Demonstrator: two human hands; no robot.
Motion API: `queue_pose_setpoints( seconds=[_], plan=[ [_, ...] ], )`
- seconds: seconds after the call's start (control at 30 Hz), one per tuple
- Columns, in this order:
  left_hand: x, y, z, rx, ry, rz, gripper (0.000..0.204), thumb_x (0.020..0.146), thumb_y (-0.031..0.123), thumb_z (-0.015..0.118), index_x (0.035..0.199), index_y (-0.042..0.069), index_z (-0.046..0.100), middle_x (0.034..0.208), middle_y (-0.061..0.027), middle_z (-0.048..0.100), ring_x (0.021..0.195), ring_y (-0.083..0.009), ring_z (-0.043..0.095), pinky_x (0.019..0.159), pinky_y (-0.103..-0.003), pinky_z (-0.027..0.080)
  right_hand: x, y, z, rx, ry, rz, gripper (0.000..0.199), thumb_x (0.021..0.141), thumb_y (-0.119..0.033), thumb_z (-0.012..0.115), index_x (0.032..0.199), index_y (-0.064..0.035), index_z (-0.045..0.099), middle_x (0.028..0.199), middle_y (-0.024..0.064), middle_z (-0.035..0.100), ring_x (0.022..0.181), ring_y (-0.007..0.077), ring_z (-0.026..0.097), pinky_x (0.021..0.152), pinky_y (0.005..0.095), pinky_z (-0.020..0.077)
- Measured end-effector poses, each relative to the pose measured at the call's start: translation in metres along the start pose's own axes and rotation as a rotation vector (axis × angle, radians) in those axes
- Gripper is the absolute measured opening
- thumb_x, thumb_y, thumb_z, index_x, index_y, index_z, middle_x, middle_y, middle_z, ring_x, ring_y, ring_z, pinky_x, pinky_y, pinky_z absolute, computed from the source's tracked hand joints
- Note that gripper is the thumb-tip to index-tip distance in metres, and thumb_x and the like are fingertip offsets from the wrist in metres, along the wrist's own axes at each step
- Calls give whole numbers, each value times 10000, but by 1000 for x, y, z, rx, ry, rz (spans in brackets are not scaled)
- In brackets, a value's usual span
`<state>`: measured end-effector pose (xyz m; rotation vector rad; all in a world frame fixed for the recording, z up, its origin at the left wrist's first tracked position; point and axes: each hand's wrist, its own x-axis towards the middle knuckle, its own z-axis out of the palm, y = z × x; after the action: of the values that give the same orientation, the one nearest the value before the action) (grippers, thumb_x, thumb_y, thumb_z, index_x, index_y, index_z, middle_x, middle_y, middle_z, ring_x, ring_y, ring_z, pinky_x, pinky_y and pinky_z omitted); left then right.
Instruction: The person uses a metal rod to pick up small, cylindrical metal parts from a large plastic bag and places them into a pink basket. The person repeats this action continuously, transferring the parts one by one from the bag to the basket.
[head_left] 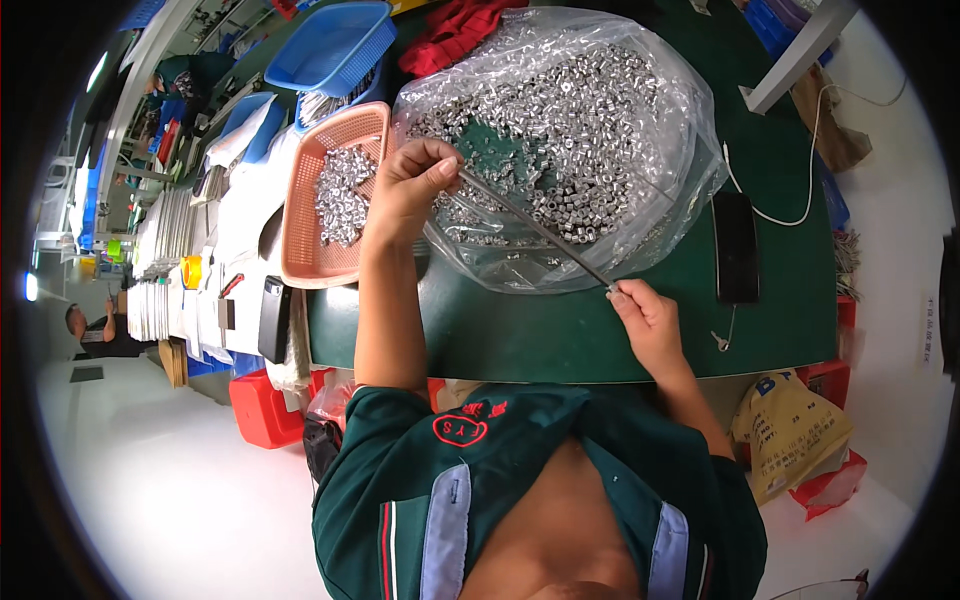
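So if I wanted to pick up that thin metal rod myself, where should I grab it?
Probably by its two ends, as the left hand and right hand do. The rod is long and thin, slanting over the bag of nuts, so come from above.

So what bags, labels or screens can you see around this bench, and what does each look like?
Clear plastic bag: on the green table, wide open, full of small metal nuts.
Dark phone: right of the bag, flat, screen black.
Yellow sack: floor at right, crumpled, blue print.
Black handheld device: left table edge.
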<state>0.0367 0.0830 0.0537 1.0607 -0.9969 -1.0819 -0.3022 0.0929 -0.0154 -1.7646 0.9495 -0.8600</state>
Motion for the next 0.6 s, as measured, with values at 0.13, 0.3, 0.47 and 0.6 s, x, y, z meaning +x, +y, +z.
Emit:
queue_pose_setpoints(
  seconds=[0.13,0.3,0.47,0.6],
  plan=[
    [3,-4,-4,58,-27,64,195,845,166,724,920,10,634,762,-13,612,684,-81,542,638,-225,435,5,0,-8,-5,-57,14,108,909,-139,625,903,-31,616,631,87,578,511,195,555,505,285,421],
    [-1,-6,28,179,-4,-158,264,821,225,757,918,13,633,743,1,608,642,-81,530,597,-222,426,2,1,6,-130,90,-71,110,917,-146,618,901,-38,606,636,91,579,514,198,557,509,292,429],
    [-7,-26,41,343,-417,-270,301,828,197,749,1031,-3,653,867,-40,667,782,-114,607,691,-269,484,3,0,2,-4,105,43,118,925,-134,615,900,-21,592,624,51,543,524,119,492,510,261,404],
    [26,-33,26,917,73,-30,194,786,111,715,950,9,696,901,-133,683,839,-212,664,756,-324,505,3,3,-1,116,120,134,122,938,-110,596,935,12,604,683,-38,509,638,24,410,561,196,361]
  ],
)
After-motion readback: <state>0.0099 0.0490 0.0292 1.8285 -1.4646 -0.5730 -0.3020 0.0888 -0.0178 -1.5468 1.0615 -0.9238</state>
